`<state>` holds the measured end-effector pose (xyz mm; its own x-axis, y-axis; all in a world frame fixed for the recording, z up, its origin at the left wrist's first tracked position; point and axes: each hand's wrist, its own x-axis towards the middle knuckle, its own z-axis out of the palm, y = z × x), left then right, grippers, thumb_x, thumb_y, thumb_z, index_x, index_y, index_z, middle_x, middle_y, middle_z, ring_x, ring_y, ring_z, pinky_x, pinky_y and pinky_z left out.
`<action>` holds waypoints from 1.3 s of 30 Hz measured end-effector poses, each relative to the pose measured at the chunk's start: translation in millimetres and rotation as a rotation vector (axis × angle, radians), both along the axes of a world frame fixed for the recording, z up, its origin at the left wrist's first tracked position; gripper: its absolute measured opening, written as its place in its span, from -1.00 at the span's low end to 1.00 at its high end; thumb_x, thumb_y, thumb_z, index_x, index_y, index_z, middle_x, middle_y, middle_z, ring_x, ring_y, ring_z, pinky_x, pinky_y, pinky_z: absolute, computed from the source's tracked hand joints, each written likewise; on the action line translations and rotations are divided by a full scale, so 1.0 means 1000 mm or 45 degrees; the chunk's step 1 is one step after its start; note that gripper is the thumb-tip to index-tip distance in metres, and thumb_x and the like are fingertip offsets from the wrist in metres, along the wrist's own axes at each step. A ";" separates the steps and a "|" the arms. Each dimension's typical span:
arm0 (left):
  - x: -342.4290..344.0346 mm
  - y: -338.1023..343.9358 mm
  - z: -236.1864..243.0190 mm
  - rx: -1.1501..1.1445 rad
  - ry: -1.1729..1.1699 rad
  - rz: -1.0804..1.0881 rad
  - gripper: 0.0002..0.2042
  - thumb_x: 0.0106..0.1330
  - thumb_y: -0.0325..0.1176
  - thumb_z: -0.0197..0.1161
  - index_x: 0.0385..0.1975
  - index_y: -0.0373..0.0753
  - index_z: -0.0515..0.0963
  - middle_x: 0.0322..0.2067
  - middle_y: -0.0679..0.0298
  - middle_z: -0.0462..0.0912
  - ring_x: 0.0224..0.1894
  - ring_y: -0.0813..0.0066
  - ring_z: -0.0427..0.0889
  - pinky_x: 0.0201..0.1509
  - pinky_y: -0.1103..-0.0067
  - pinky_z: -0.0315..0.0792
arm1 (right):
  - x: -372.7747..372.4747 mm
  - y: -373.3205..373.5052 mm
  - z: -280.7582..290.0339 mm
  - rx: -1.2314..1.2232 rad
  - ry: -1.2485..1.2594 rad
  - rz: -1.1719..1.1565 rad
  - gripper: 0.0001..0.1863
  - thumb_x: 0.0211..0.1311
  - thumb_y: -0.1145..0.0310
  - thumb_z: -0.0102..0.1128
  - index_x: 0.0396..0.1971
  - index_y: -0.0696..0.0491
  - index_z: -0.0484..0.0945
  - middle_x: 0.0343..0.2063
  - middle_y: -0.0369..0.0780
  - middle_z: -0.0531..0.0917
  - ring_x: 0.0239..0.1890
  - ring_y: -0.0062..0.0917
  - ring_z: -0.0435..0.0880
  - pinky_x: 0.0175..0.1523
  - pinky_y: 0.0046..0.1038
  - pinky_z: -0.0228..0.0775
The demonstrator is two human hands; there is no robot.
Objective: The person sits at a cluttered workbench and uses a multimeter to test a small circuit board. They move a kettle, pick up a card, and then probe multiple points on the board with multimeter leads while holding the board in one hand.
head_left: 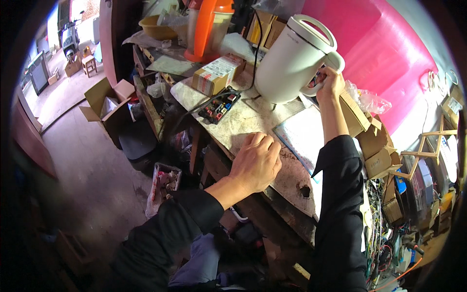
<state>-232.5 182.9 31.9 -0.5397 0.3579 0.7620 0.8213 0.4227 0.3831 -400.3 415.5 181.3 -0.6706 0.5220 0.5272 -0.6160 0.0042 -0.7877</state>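
At the far side of the tabletop (231,134), toward its right end, is a white lidded jug (287,68). Its long axis runs slantwise in view: base to the lower left, lid to the upper right. The handle faces right, toward the wearer's right side. Whether the base bears on the surface or is slightly raised cannot be determined.

The right hand (331,82) is wrapped around the jug's handle, fingers curled through it. The left hand (257,163) rests at the near edge of the tabletop, knuckles up and fingers bent under; its fingertips are hidden — cannot tell whether it pinches anything.

Left of the jug lies a circuit board (220,105) carrying small coloured components, just beside a taped cardboard parcel (211,80). Behind the parcel stands a container with an orange handle (199,36). A pale sheet (301,134) lies between the two forearms — right of the left hand. Open cardboard boxes (377,148) stand at the right.
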 end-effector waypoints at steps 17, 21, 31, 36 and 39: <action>-0.005 -0.004 0.001 -0.152 0.003 -0.028 -0.85 0.13 -0.46 0.25 -0.33 -0.36 0.53 -0.23 0.08 0.55 0.03 0.10 0.48 0.19 0.32 0.40 | -0.043 -0.002 -0.001 0.322 -0.175 -0.123 -0.88 0.05 0.47 0.09 -0.49 0.18 0.58 -0.64 -0.23 0.58 -0.67 -0.57 0.50 -0.58 -0.48 0.31; 0.001 -0.003 0.007 -0.096 0.013 -0.023 -0.83 0.11 -0.42 0.28 -0.34 -0.34 0.54 -0.25 0.09 0.55 0.02 0.11 0.48 0.19 0.32 0.40 | -0.029 0.006 0.001 0.694 -0.506 -0.187 -0.82 0.04 0.42 0.18 -0.46 0.24 0.64 -0.57 -0.19 0.67 -0.58 -0.49 0.63 -0.44 -0.42 0.47; -0.004 0.002 -0.001 -0.066 0.030 0.020 -0.86 0.21 -0.39 0.22 -0.32 -0.30 0.52 -0.16 0.13 0.60 0.09 0.11 0.47 0.22 0.28 0.35 | 0.059 0.015 -0.052 2.057 -1.466 0.106 -0.07 0.18 -0.22 0.29 0.41 0.07 0.29 0.36 0.01 0.38 0.41 -0.15 0.33 0.28 -0.13 0.42; 0.000 -0.001 -0.001 -0.078 0.031 0.031 -0.85 0.25 -0.35 0.22 -0.31 -0.29 0.53 -0.16 0.13 0.60 0.09 0.14 0.47 0.28 0.28 0.29 | 0.124 0.008 -0.043 2.245 -1.222 0.027 -0.23 0.25 -0.15 0.25 0.33 0.04 0.41 0.22 0.02 0.54 0.28 -0.15 0.50 0.33 -0.25 0.34; 0.000 -0.002 -0.003 -0.073 0.039 0.046 -0.85 0.27 -0.32 0.21 -0.30 -0.27 0.54 -0.16 0.13 0.60 0.09 0.16 0.47 0.28 0.29 0.28 | 0.197 -0.016 -0.025 2.235 -1.133 0.132 -0.41 0.26 0.01 0.31 0.19 0.05 0.54 0.06 -0.02 0.65 0.10 -0.15 0.63 0.22 -0.21 0.43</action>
